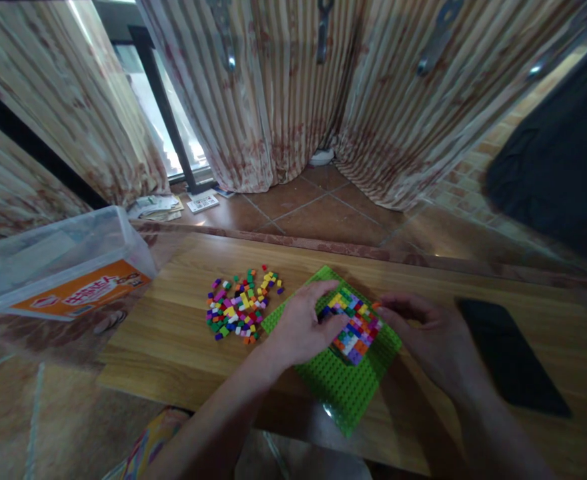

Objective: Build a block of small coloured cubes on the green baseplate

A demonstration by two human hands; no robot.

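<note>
A green studded baseplate (341, 393) lies at an angle on the wooden table. On it stands a multicoloured block of small toy bricks (357, 327). My left hand (306, 323) is curved round the left side of this block, its thumb lying over the near part and its fingers at the far side. My right hand (426, 333) is at the block's right edge, fingertips pinched on a small orange brick (376, 305). Whether that brick touches the block I cannot tell. Left of the plate is a loose pile of small coloured bricks (238, 307).
A clear plastic box (73, 233) with an orange label stands at the left end of the wooden table (173, 333). A dark flat phone-like slab (511, 353) lies to the right. Beyond hang striped curtains (283, 100), with papers (158, 207) on the tiled floor.
</note>
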